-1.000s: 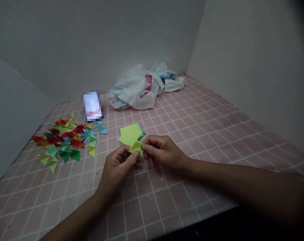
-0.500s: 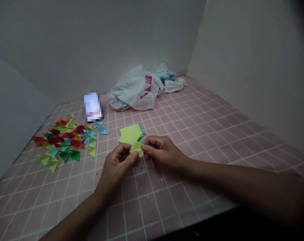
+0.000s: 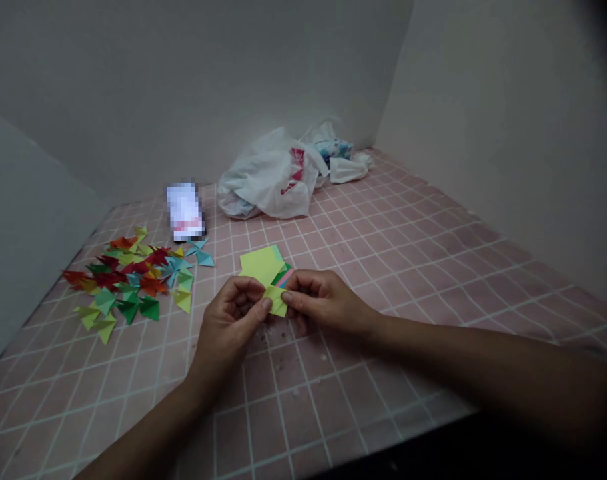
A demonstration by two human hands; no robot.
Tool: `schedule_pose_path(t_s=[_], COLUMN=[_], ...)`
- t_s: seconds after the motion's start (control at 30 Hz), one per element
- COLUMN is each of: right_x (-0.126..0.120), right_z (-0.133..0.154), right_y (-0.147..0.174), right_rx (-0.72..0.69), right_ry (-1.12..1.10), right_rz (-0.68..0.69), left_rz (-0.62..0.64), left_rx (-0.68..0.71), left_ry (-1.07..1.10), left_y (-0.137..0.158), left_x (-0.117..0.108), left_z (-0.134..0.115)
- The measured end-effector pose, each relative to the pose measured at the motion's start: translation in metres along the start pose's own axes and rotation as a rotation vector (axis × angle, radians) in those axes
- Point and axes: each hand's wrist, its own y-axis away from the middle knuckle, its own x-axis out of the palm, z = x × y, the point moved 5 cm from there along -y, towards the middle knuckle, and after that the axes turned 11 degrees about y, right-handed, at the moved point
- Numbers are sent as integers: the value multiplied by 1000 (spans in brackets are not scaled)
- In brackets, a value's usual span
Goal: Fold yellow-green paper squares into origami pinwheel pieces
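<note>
A small folded piece of yellow paper [image 3: 276,301] is held up between both hands, in front of a stack of paper. My left hand [image 3: 237,310] pinches its left side between thumb and fingers. On the other side, my right hand [image 3: 326,303] grips it with the thumb on top and the fingers curled behind. Just beyond lies the stack of coloured paper sheets [image 3: 261,263], yellow on top, with green, pink and blue edges showing at its right. The fingers hide part of the folded paper.
Several folded paper pieces [image 3: 128,308] in red, orange, yellow, green and blue lie heaped at the left. Behind them is a phone [image 3: 185,212] with a lit, blurred screen. White plastic bags [image 3: 268,177] sit against the back wall. A pink checked cloth [image 3: 408,267] covers the surface.
The yellow paper has turned slightly in my fingers and shifted a little to the right. My left thumb and fingers have changed their hold on its left edge.
</note>
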Motion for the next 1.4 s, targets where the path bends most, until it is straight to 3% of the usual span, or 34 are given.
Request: schedule_pose_path(t_s=[0.7, 0.97, 1.2, 1.4], right_x=[-1, 2, 2, 1], right_z=[0, -2, 7, 5], right_y=[-1, -1, -1, -1], right_rx=[0, -2, -114, -94], right_ry=[-7, -23, -74, -80], right_rz=[-3, 33, 59, 65], left_rz=[12, 25, 45, 48], left_rx=[86, -7, -41, -62], left_ry=[-17, -14, 68, 83], left_y=[1, 0, 2, 3], left_x=[-1, -1, -1, -5], left_z=[-2, 4, 8, 12])
